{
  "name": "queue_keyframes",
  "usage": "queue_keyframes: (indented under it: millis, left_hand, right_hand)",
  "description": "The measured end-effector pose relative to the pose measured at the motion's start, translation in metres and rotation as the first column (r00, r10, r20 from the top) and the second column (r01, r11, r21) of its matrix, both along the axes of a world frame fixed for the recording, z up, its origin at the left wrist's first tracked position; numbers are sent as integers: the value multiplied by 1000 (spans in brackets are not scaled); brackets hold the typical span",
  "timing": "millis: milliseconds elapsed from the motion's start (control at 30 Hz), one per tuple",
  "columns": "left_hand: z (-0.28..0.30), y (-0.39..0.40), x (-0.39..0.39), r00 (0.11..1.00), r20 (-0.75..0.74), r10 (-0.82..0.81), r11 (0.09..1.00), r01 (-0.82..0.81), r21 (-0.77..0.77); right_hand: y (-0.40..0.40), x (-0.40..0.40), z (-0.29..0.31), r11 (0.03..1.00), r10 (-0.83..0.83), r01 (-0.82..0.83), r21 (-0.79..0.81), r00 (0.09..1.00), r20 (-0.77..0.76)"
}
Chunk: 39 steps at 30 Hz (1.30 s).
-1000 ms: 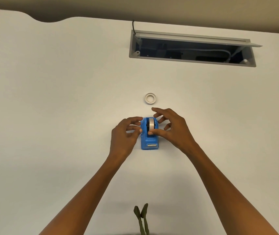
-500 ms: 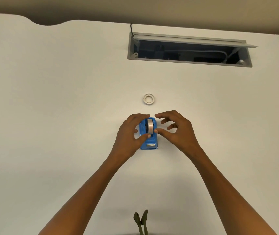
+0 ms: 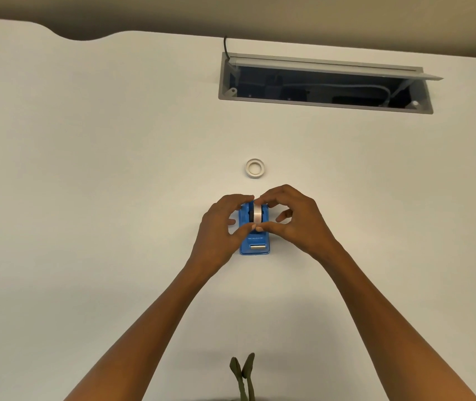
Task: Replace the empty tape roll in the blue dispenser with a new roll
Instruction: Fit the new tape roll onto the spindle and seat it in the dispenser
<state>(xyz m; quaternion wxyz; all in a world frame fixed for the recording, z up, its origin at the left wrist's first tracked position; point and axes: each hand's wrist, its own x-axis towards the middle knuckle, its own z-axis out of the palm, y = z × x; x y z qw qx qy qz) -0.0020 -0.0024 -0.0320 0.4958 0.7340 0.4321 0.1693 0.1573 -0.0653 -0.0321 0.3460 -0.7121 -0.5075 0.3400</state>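
A blue tape dispenser (image 3: pixel 255 247) sits on the white desk (image 3: pixel 115 198), its cutter end toward me. A white tape roll (image 3: pixel 257 213) stands upright in its cradle on a dark hub. My left hand (image 3: pixel 221 227) cups the dispenser's left side, with thumb and fingertip touching the roll. From the right, my right hand (image 3: pixel 294 219) pinches the same roll between thumb and forefinger. Farther back a second white tape ring (image 3: pixel 254 168) lies flat on the desk, apart from both hands.
An open cable hatch (image 3: pixel 325 82) with a raised grey lid and cables inside is set into the desk at the back right. The desk's far edge curves at the back left. Two green straps (image 3: pixel 242 374) hang at the bottom centre.
Both hands have closed in on the roll in the dispenser; my fingertips now meet over its top and front. The dispenser and the loose ring have stayed where they were.
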Motion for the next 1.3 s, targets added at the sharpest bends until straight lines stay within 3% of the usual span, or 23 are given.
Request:
queue_keyframes:
  millis: [367, 833, 1300]
  left_hand:
    - [-8, -5, 0, 1000, 8, -22, 996, 21, 88]
    - [-17, 0, 0, 1000, 21, -7, 1000, 6, 31]
    - [-17, 6, -2, 993, 115, 5, 1000, -4, -4]
  right_hand:
    - [-1, -2, 3, 996, -78, 82, 24, 988, -131]
    - [5, -3, 0, 984, -179, 180, -10, 968, -177]
    - [-1, 1, 3, 998, -64, 66, 12, 989, -131]
